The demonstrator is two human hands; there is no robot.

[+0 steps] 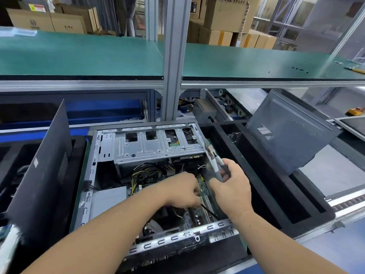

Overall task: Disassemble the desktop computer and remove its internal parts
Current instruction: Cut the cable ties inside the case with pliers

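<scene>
Item: case, open, lying flat at centre of view; side panels propped at 3 and 9 o'clock.

Right hand: fingers curled round a card standing tilted at the case's 3 o'clock edge, above the board. Left hand: fingers bent down among the slots; whether it grips anything cannot be told (blur).

Risks, judged: card lifted askew may bind in its slot or strain the connector; cables at 12 o'clock of the left hand may snag; stamped edges could cut skin.

Materials: case of bare grey sheet steel, punched and ribbed; drive cage slotted, matte; board green, densely studded; cables yellow and black, bundled; panels dark, perforated.
</scene>
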